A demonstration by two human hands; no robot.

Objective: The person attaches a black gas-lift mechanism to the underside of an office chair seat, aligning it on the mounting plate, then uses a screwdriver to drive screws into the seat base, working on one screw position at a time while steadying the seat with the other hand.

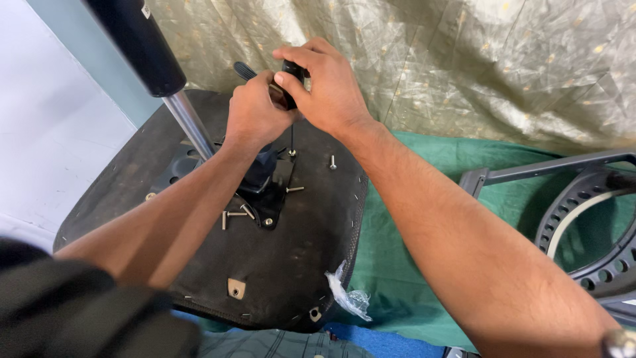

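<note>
Both hands are meeting above the far edge of an upturned black fabric-covered chair seat (218, 265), which is lying underside-up on a green cloth (411, 265). The left hand (255, 116) is closing into a fist around something small and dark, with a ribbed black lever handle (244, 69) sticking out just behind it. The right hand (324, 83) is curling over from the other side, its fingers and thumb pinching a small black tool handle (293, 69); a thin shaft is running straight down from it toward a silver screw (291, 153) standing on the seat. So both hands are clamping on dark parts, touching each other at the knuckles.

Under the left wrist a black metal mechanism plate (265, 185) is sitting on the seat, and several loose silver bolts (237, 213) are lying just beside it. One more upright silver bolt (332, 161) is standing apart to the right. A chrome gas-lift rod with a black cylinder (159, 66) is rising from the seat on the left. A crumpled clear plastic bag (348, 295) is resting at the near edge of the seat. A grey perforated plastic chair frame (583, 219) is lying on the cloth to the right, well apart.
</note>
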